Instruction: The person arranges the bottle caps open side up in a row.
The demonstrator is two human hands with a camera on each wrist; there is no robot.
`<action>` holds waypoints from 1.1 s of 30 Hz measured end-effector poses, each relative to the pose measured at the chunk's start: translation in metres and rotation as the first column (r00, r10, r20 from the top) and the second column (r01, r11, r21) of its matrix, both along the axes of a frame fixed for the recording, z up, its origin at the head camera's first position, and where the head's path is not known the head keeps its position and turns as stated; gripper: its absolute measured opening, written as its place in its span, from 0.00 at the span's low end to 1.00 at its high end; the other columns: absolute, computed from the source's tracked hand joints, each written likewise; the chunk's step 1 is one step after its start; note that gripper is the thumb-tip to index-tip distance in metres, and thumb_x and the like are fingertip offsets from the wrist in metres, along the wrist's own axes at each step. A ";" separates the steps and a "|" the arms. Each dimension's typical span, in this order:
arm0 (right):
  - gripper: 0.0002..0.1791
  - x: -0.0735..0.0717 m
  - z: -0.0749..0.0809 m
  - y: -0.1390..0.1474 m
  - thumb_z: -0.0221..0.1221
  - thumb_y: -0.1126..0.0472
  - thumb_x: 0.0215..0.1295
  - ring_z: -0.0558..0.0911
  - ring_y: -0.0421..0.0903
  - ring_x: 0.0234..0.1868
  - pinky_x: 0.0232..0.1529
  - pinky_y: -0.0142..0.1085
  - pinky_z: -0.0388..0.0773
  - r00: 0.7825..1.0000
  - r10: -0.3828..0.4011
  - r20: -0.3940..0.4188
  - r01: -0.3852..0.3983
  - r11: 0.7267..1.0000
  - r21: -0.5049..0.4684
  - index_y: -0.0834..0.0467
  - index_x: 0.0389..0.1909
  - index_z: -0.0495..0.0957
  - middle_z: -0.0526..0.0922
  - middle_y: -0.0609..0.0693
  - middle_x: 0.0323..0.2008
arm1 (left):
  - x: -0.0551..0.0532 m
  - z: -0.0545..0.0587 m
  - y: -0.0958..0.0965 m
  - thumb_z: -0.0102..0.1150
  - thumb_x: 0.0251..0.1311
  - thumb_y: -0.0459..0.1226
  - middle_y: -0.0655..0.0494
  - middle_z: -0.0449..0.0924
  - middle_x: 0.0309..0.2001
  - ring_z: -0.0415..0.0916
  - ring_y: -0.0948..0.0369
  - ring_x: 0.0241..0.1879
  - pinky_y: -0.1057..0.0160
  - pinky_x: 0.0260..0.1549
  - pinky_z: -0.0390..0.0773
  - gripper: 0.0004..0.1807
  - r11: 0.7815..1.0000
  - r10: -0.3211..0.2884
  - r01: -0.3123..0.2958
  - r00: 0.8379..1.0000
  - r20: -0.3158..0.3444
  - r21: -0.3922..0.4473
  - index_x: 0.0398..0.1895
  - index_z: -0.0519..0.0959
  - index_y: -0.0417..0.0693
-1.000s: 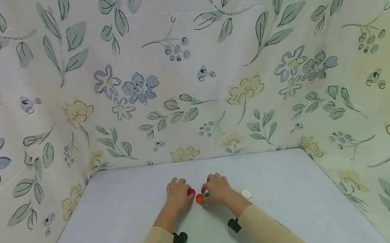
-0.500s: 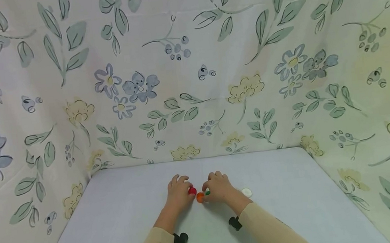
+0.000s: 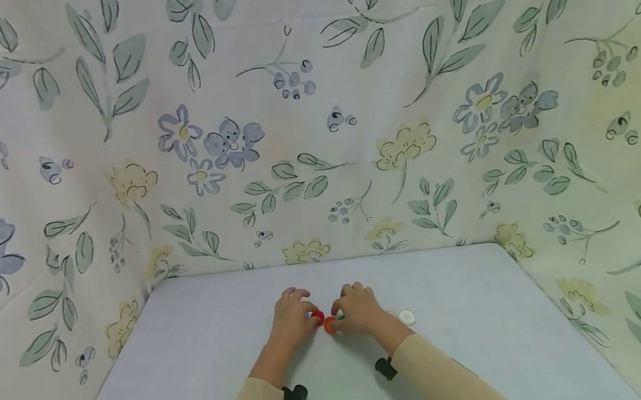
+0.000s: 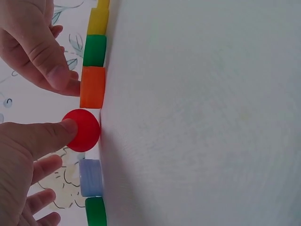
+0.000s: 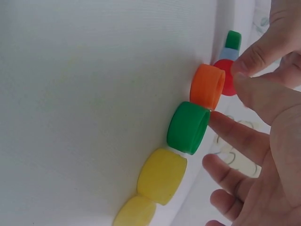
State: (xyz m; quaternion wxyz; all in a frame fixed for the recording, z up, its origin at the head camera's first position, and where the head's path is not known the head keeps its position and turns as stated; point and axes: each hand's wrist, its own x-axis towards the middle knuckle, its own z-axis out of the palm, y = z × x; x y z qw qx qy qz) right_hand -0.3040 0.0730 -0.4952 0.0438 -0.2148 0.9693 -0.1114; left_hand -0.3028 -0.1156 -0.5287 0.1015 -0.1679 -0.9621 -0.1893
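Note:
A red bottle cap [image 4: 83, 131] stands on its edge in the left wrist view, its round face toward the camera. My left hand [image 3: 292, 318] pinches it, thumb [image 4: 56, 134] on that face. Beside it in the row is an orange cap [image 5: 206, 87], followed by a green cap [image 5: 187, 128] and a yellow cap [image 5: 162, 175]. My right hand [image 3: 358, 309] reaches over the orange and green caps with loosely bent fingers. Its index fingertip [image 5: 217, 118] touches where those two meet. Past the red cap sit a light blue cap [image 4: 91, 177] and another green cap [image 4: 96, 211].
A paler yellow cap [image 5: 135, 212] continues the row. On the white table [image 3: 218, 343], a white cap [image 3: 407, 317] lies right of my right wrist. A floral cloth [image 3: 322, 213] hangs behind and at both sides.
The red cap has shifted slightly nearer the orange cap, with my left hand tilting a little. A bit of blue now shows behind the red cap. My right hand stays almost still.

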 end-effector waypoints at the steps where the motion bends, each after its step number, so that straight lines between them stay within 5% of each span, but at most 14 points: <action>1: 0.14 0.001 0.000 0.000 0.69 0.44 0.63 0.67 0.49 0.47 0.48 0.47 0.67 1.000 0.000 -0.001 0.000 1.000 -0.001 0.47 0.43 0.89 0.76 0.49 0.44 | 0.001 0.000 0.000 0.75 0.57 0.37 0.48 0.79 0.57 0.66 0.42 0.66 0.38 0.63 0.68 0.05 1.000 -0.004 0.004 1.000 -0.007 0.004 0.36 0.91 0.52; 16: 0.10 0.000 -0.005 -0.003 0.65 0.47 0.68 0.69 0.50 0.48 0.48 0.47 0.69 0.997 0.014 -0.081 -0.016 1.000 -0.019 0.46 0.40 0.90 0.77 0.51 0.46 | 0.007 0.000 0.000 0.72 0.61 0.39 0.49 0.80 0.56 0.67 0.44 0.65 0.38 0.63 0.68 0.03 0.985 0.024 -0.028 0.999 0.025 0.172 0.31 0.91 0.53; 33: 0.09 -0.004 -0.010 -0.014 0.65 0.47 0.68 0.68 0.48 0.46 0.46 0.45 0.68 0.997 -0.002 -0.083 0.001 1.000 -0.009 0.45 0.39 0.91 0.76 0.49 0.43 | 0.007 0.001 -0.004 0.71 0.61 0.45 0.46 0.77 0.60 0.65 0.41 0.66 0.40 0.62 0.69 0.09 0.994 0.072 -0.079 0.994 0.076 0.082 0.29 0.90 0.50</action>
